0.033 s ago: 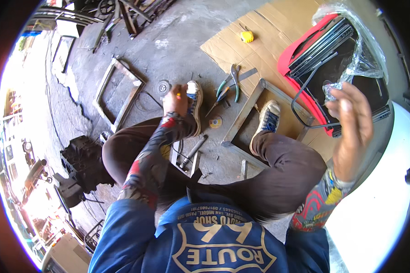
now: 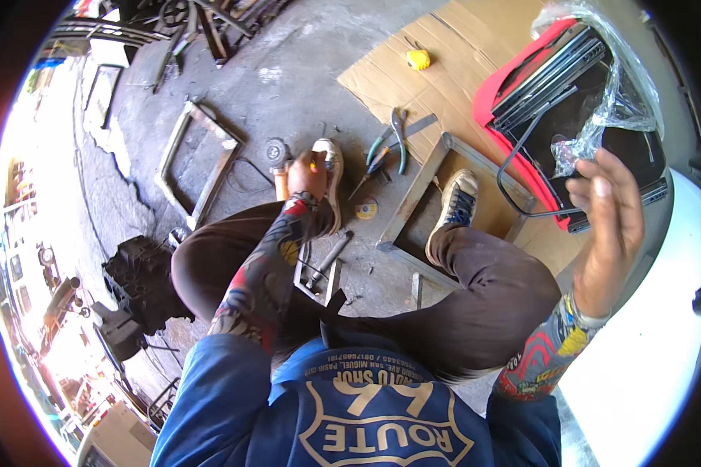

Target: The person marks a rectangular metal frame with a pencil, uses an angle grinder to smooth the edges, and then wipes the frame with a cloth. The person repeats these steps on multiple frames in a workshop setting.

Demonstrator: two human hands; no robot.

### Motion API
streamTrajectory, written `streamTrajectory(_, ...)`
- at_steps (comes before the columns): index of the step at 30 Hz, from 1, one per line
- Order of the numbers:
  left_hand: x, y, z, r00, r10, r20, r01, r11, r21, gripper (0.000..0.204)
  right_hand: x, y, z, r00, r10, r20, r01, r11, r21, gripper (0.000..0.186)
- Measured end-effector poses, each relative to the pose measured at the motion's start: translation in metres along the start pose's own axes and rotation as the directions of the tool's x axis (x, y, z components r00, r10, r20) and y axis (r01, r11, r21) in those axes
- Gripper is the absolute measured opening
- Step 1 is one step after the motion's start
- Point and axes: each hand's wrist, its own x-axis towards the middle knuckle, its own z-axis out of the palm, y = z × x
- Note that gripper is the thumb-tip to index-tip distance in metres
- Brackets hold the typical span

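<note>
My left hand [image 2: 308, 177] is over the inner side of my left shoe [image 2: 329, 163], fingers curled in; a small orange spot shows at them, but what they hold is hidden. Close beside it stands a tool with a round grey head [image 2: 276, 150] and a tan-orange body, partly behind the hand, seemingly an angle grinder. My right hand [image 2: 609, 218] is raised at the right, fingers apart and slightly bent, nothing in them. Beyond its fingertips, clear plastic wrap [image 2: 611, 113] hangs over an upturned red and black seat [image 2: 487, 109] with metal rails.
A square metal frame [image 2: 413, 194] surrounds my right shoe [image 2: 459, 204]. Another frame [image 2: 171, 159] lies left. Pliers [image 2: 399, 140], a screwdriver [image 2: 370, 175], a yellow disc [image 2: 365, 208] and a hammer [image 2: 331, 257] lie between. A yellow tape measure [image 2: 418, 59] rests on cardboard [image 2: 459, 47].
My left hand has shifted slightly right and down, uncovering more of the tool's tan-orange body. My right hand has moved a little right and down, its fingers still apart.
</note>
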Motion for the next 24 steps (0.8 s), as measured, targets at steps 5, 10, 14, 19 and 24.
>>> streamTrajectory(5,-0.006,-0.007,0.118,0.972,0.044,0.232,-0.023,0.996,-0.092,0.034,0.01,0.016,-0.015,0.991,-0.003,-0.132,-0.033,0.962,-0.272,0.029)
streamTrajectory(10,0.08,0.07,0.19,0.936,0.193,0.294,-0.183,0.981,-0.061,0.055,-0.008,0.006,-0.034,0.958,-0.28,-0.066,0.132,0.633,-0.763,0.022)
streamTrajectory(14,0.18,0.141,0.245,0.881,0.445,0.158,-0.445,0.895,-0.041,0.059,-0.009,0.035,-0.04,0.876,-0.283,-0.39,0.303,0.953,-0.012,0.039)
streamTrajectory(19,0.255,0.193,0.285,0.894,0.439,0.085,-0.437,0.898,-0.046,0.063,0.017,0.064,-0.065,0.883,-0.236,-0.405,0.104,0.941,-0.322,0.041)
streamTrajectory(24,0.278,0.212,0.297,0.789,0.613,0.022,-0.604,0.77,0.204,0.08,0.018,0.081,-0.087,0.827,-0.332,-0.454,-0.314,0.397,-0.863,0.039)
